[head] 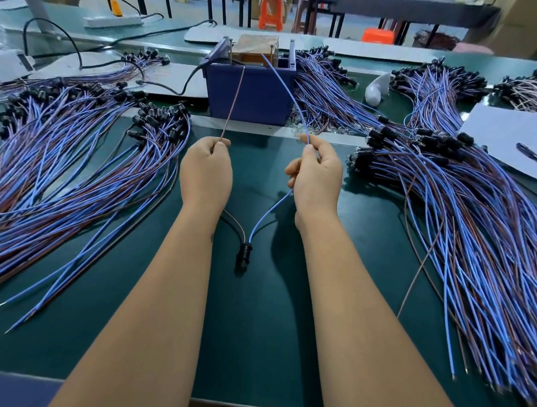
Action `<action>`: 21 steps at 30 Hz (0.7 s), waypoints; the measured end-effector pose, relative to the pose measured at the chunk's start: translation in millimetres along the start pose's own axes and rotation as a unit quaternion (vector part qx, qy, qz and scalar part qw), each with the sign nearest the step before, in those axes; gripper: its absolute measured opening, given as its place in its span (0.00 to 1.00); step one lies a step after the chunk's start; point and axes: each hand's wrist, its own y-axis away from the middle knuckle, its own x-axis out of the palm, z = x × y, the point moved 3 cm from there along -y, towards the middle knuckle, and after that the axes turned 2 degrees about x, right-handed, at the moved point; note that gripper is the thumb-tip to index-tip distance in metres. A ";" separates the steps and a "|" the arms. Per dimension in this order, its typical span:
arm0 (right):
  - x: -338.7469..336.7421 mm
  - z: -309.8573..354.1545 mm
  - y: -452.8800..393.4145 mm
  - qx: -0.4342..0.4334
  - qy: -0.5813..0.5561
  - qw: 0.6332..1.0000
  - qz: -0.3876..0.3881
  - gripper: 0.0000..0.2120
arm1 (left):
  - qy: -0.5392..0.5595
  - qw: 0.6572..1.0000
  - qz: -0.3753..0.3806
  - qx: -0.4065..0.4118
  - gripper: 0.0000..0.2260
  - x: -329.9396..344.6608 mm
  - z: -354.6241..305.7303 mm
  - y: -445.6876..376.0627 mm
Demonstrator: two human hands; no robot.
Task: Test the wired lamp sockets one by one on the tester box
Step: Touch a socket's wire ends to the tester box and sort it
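Table (251, 345), green: heaps of wired sockets left (73, 164) and right (450, 216); which is tested, cannot tell. Blue tester box (249, 90), centre rear. Left hand (206, 172) pinches brown lead (232, 105); right hand (318, 175) pinches blue lead (284, 90), tips reaching the box top. Black socket (244, 255) lies between forearms. Judged: one test underway, many left.

Tester box (248, 94): dark blue, with a tan-brown block on top. Held socket (244, 255): black, with one brown lead (232, 108) and one light blue lead (286, 90). Bundles at left (73, 158) and right (466, 217): blue and brown wires mixed, black sockets at the far ends. Table surface (252, 329): dark green. Bulb (377, 88): white. Sheet at right (513, 134): pale grey-white. Stools (271, 11) in background: orange.
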 end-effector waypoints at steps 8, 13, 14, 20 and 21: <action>0.9 -0.4 -6.2 0.004 0.010 1.000 -0.006 0.12 | 0.004 0.999 -0.031 0.007 0.12 -1.6 -1.8 -2.7; 4.3 -1.2 -7.7 -0.008 0.030 1.000 0.000 0.13 | 0.015 0.998 -0.054 0.020 0.12 -4.6 -2.6 -5.3; 5.0 -1.4 -7.7 -0.010 0.032 0.999 0.001 0.13 | 0.017 0.998 -0.056 0.021 0.13 -4.6 -2.4 -5.6; 5.7 -2.3 -8.3 -0.012 0.045 0.999 0.004 0.13 | 0.026 0.998 -0.054 0.025 0.13 -4.5 -2.1 -6.0; 5.7 -2.3 -8.2 -0.013 0.047 0.999 0.005 0.13 | 0.027 0.998 -0.054 0.023 0.13 -4.5 -1.8 -6.1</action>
